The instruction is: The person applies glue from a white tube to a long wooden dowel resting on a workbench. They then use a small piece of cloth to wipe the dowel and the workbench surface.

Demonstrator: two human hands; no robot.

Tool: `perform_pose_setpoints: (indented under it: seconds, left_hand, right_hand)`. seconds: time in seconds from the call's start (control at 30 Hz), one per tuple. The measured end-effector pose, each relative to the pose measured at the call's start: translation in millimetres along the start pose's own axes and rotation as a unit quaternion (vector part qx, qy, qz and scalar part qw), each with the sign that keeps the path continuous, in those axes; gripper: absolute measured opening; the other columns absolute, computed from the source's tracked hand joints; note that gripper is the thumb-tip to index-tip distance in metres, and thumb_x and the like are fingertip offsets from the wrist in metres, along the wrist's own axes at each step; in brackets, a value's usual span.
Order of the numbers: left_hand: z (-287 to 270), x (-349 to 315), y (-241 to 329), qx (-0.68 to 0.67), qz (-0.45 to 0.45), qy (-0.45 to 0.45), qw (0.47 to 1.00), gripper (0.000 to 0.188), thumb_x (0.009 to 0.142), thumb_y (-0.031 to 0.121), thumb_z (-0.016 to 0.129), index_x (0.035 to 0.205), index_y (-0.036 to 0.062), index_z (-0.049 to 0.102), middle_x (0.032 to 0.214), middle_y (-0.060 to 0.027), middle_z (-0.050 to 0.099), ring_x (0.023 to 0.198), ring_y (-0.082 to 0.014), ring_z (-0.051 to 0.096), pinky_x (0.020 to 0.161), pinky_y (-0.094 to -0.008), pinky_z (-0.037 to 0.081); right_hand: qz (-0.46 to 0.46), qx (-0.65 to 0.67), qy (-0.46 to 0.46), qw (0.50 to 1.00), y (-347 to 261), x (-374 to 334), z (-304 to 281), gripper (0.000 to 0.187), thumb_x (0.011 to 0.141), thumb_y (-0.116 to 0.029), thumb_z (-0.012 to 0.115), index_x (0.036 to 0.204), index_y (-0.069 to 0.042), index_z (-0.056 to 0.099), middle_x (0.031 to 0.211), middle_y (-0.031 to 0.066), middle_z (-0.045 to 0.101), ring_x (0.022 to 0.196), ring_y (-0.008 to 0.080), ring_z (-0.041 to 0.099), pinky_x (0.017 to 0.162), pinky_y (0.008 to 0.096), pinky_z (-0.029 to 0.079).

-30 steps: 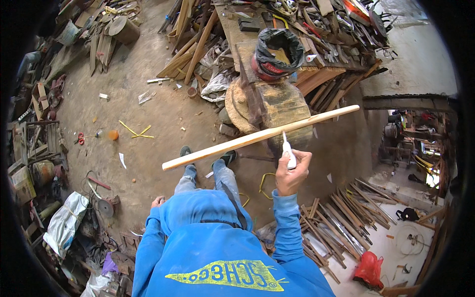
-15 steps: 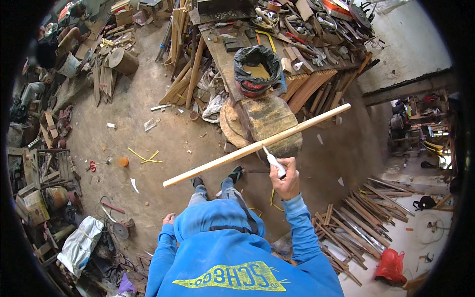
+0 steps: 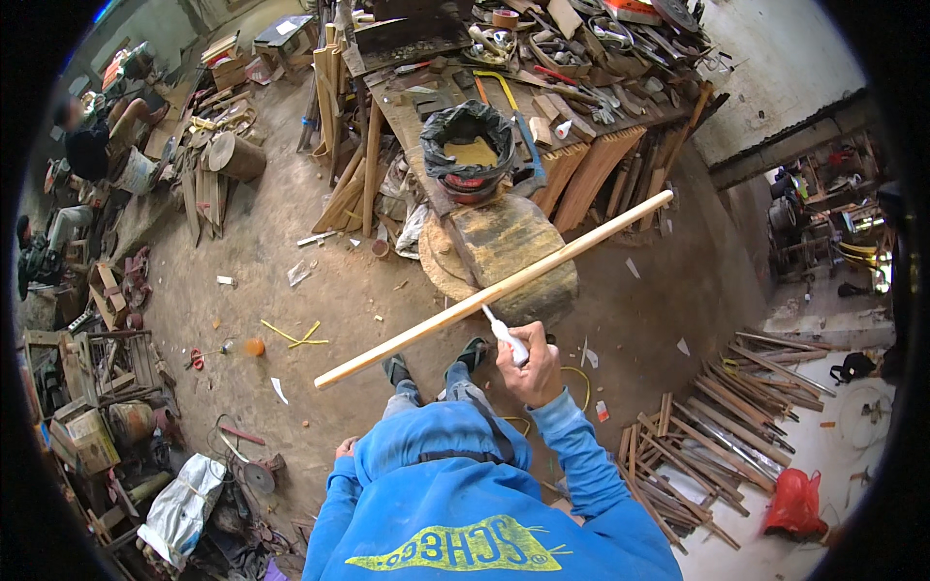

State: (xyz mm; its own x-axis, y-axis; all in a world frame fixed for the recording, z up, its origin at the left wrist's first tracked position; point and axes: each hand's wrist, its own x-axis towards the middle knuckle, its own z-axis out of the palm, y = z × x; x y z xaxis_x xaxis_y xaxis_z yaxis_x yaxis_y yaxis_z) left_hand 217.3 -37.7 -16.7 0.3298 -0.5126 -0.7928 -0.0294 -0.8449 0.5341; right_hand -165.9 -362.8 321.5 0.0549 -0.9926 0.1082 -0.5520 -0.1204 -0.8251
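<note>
Right hand [image 3: 531,370] was closed in a fist round a small white glue bottle [image 3: 508,335], nozzle up and touching the underside of a long pale wooden stick [image 3: 494,289]. Left hand [image 3: 345,447] showed only at the sleeve edge beside the hip; whether it was spread or closed could not be told. What carried the stick was not visible (neither hand gripped it), and it ran slantwise above the right hand, its far end up and away to the right, its near end out to the left.

In my judgement the step would go best with the nozzle kept on the stick's face and drawn evenly along it, the squeeze kept light so that nothing dripped on the feet [image 3: 434,362] below.

Beyond the right hand stood a cluttered workbench [image 3: 407,107], then a round wooden block [image 3: 504,254], then a black-lined bucket [image 3: 469,147]. To that hand's right lay a heap of loose slats [image 3: 717,426]. The block sat close under the stick and could foul its swing.
</note>
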Motion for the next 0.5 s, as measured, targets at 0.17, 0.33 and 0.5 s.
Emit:
perform_pose_setpoints:
  seconds: [0.17,0.33,0.5]
  left_hand:
    - [-3,10,-4,0.04,0.036,0.021,0.998,0.029,0.094,0.02,0.061,0.114,0.0018,0.069,0.104,-0.0111,0.073,0.097,-0.0169,0.066,0.086,-0.0312,0.053]
    - [-1,16,-13,0.01,0.052,0.02,0.998,0.027,0.094,0.018,0.06,0.113,0.0022,0.07,0.103,-0.0103,0.073,0.096,-0.0166,0.067,0.085,-0.0305,0.053]
    - [9,12,-18,-0.018,-0.007,0.018,1.0,0.025,0.095,0.018,0.06,0.113,0.0026,0.07,0.1,-0.0084,0.073,0.091,-0.0146,0.066,0.083,-0.0291,0.053]
  right_hand:
    - [0.011,-0.033,0.063,0.997,18,10,-16,0.025,0.085,-0.015,0.067,0.101,-0.003,0.052,0.076,0.022,0.065,0.071,0.0417,0.068,0.058,0.0446,0.054]
    - [-0.009,-0.028,0.088,0.996,32,25,-34,0.024,0.085,-0.015,0.066,0.099,-0.003,0.051,0.076,0.0225,0.064,0.07,0.0405,0.068,0.057,0.044,0.053]
    - [0.018,-0.045,0.064,0.997,28,27,-38,0.023,0.085,-0.016,0.066,0.099,-0.005,0.052,0.076,0.0224,0.064,0.07,0.0394,0.068,0.056,0.0438,0.053]
